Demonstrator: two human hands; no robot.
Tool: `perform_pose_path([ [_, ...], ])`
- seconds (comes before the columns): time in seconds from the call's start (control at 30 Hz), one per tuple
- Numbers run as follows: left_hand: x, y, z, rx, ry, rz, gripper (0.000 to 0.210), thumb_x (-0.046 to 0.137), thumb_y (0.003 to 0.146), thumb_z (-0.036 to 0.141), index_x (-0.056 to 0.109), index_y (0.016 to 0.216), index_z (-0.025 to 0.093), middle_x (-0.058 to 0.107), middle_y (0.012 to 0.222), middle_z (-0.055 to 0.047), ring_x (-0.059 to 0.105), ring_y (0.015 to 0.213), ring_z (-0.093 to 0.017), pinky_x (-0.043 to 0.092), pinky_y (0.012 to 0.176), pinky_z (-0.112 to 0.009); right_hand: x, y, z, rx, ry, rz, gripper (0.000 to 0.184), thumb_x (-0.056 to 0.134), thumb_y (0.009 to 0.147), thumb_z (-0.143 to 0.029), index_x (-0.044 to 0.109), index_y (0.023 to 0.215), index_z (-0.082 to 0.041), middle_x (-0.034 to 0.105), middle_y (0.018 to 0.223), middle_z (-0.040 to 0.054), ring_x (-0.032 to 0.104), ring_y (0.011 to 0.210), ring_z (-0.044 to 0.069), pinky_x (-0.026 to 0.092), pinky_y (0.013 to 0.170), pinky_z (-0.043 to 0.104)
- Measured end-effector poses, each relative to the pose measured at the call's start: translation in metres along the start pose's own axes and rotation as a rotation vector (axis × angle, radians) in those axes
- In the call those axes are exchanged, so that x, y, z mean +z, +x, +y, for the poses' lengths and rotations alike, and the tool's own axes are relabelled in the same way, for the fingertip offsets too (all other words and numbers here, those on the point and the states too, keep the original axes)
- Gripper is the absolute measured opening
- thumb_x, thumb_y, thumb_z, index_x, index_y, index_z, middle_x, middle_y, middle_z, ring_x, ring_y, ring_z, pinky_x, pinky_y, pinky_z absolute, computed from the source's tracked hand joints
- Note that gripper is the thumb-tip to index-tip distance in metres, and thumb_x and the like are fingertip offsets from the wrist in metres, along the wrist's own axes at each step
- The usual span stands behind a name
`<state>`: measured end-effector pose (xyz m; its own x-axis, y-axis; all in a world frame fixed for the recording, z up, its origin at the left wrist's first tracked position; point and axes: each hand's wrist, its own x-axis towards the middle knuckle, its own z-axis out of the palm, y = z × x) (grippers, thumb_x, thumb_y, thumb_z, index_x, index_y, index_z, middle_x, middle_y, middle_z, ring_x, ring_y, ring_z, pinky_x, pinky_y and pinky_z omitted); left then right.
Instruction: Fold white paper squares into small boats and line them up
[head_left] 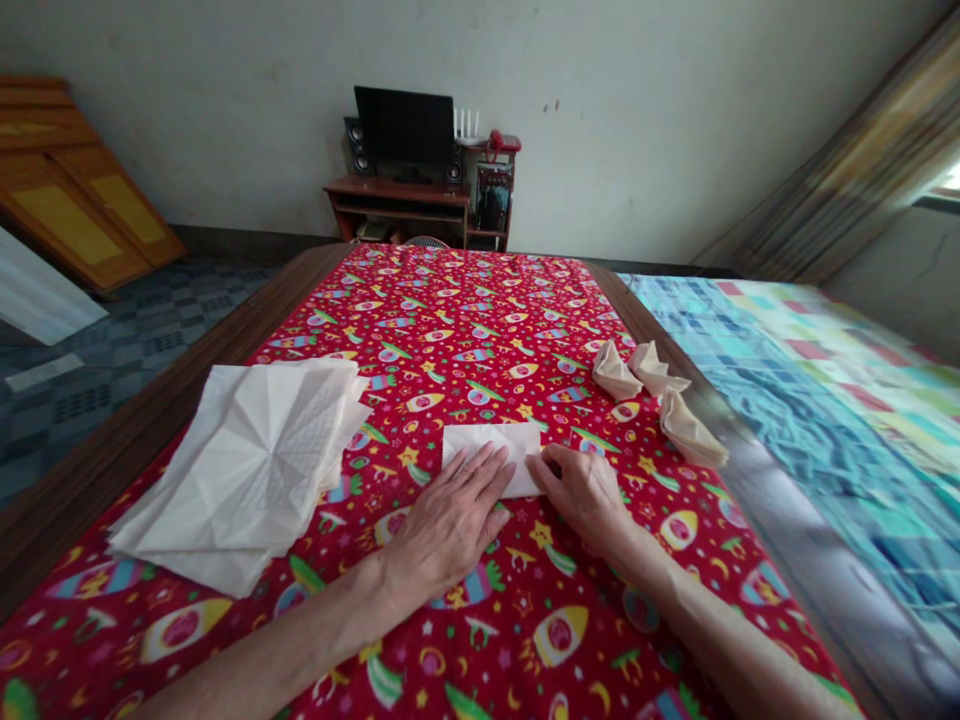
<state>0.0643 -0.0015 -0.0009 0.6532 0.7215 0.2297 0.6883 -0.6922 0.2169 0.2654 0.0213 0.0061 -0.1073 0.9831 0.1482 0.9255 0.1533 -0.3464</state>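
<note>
A folded sheet of white paper [491,437] lies flat on the red patterned cloth in front of me. My left hand [457,510] rests on it, fingers stretched out and pressing it down. At the paper's right edge, my right hand [585,487] is closed, its fingers curled with the tips on that edge. To the left is a stack of creased paper sheets [255,450], the top one showing star-like fold lines. Three folded paper pieces, a near one [690,430], one behind it [654,368] and another [615,370], stand on the right.
The red cloth [480,330] covers a bed or table with a dark wooden edge [187,400]. Beyond its far end stands a desk [397,195] with a monitor [405,130]. A wooden cabinet [75,190] is at left; a blue checked bedspread [780,400] lies at right.
</note>
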Motion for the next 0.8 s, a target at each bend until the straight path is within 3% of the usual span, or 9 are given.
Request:
perform_pose_path([
  [0.3, 0.001, 0.000, -0.002, 0.013, 0.022, -0.022, 0.045, 0.033, 0.098, 0.033, 0.034, 0.141, 0.017, 0.031, 0.151, -0.007, 0.021, 0.142, -0.020, 0.021, 0.116, -0.044, 0.003, 0.000, 0.001, -0.028, -0.045, 0.035, 0.036, 0.049, 0.089, -0.037, 0.055, 0.059, -0.019, 0.054, 0.049, -0.0021, 0.043, 0.044, 0.009, 0.024, 0.048, 0.024],
  [0.37, 0.002, 0.000, -0.002, 0.014, 0.033, -0.030, 0.045, 0.032, 0.098, 0.033, 0.034, 0.141, 0.017, 0.031, 0.151, -0.006, 0.021, 0.142, -0.020, 0.019, 0.116, -0.043, 0.001, -0.002, 0.001, -0.064, -0.086, 0.096, 0.030, 0.048, 0.090, -0.035, 0.061, 0.068, -0.019, 0.059, 0.054, -0.0006, 0.050, 0.049, 0.011, 0.030, 0.049, 0.024],
  [0.47, 0.002, -0.001, -0.003, 0.024, 0.050, -0.033, 0.046, 0.031, 0.098, 0.036, 0.035, 0.140, 0.017, 0.032, 0.151, -0.007, 0.022, 0.141, -0.020, 0.019, 0.116, -0.042, -0.005, -0.011, -0.004, -0.247, -0.168, 0.312, 0.027, 0.045, 0.092, -0.027, 0.062, 0.109, -0.015, 0.070, 0.094, 0.0088, 0.063, 0.084, 0.021, 0.045, 0.069, 0.029],
  [0.53, 0.002, -0.001, -0.003, 0.035, 0.066, -0.033, 0.048, 0.032, 0.098, 0.039, 0.037, 0.139, 0.015, 0.034, 0.149, -0.009, 0.024, 0.141, -0.021, 0.020, 0.116, -0.042, -0.007, -0.022, -0.010, -0.450, -0.188, 0.363, 0.040, 0.041, 0.093, -0.019, 0.048, 0.131, -0.012, 0.058, 0.126, 0.0147, 0.054, 0.114, 0.026, 0.044, 0.090, 0.039],
  [0.63, 0.001, -0.001, -0.003, 0.052, 0.082, -0.033, 0.047, 0.033, 0.097, 0.037, 0.039, 0.137, 0.013, 0.036, 0.148, -0.011, 0.024, 0.141, -0.022, 0.019, 0.116, -0.043, -0.001, -0.037, -0.018, -0.684, -0.159, 0.199, 0.048, 0.039, 0.094, -0.021, 0.035, 0.140, -0.007, 0.038, 0.145, 0.0173, 0.030, 0.137, 0.027, 0.038, 0.104, 0.042],
  [0.7, 0.001, -0.002, -0.002, 0.058, 0.081, -0.035, 0.048, 0.033, 0.097, 0.035, 0.036, 0.139, 0.012, 0.034, 0.149, -0.011, 0.021, 0.142, -0.022, 0.018, 0.116, -0.042, 0.007, -0.043, -0.019, -0.699, -0.140, 0.088, 0.063, 0.042, 0.095, -0.039, 0.027, 0.143, -0.002, 0.030, 0.149, 0.0204, 0.021, 0.140, 0.029, 0.037, 0.107, 0.046],
  [0.8, 0.000, -0.003, -0.003, 0.061, 0.087, -0.041, 0.052, 0.032, 0.098, 0.038, 0.032, 0.142, 0.011, 0.030, 0.151, -0.011, 0.020, 0.142, -0.022, 0.017, 0.116, -0.041, 0.013, -0.046, -0.010, -0.674, -0.134, -0.019, 0.072, 0.039, 0.095, -0.047, 0.017, 0.147, -0.002, 0.022, 0.151, 0.0217, 0.015, 0.142, 0.028, 0.036, 0.109, 0.045],
])
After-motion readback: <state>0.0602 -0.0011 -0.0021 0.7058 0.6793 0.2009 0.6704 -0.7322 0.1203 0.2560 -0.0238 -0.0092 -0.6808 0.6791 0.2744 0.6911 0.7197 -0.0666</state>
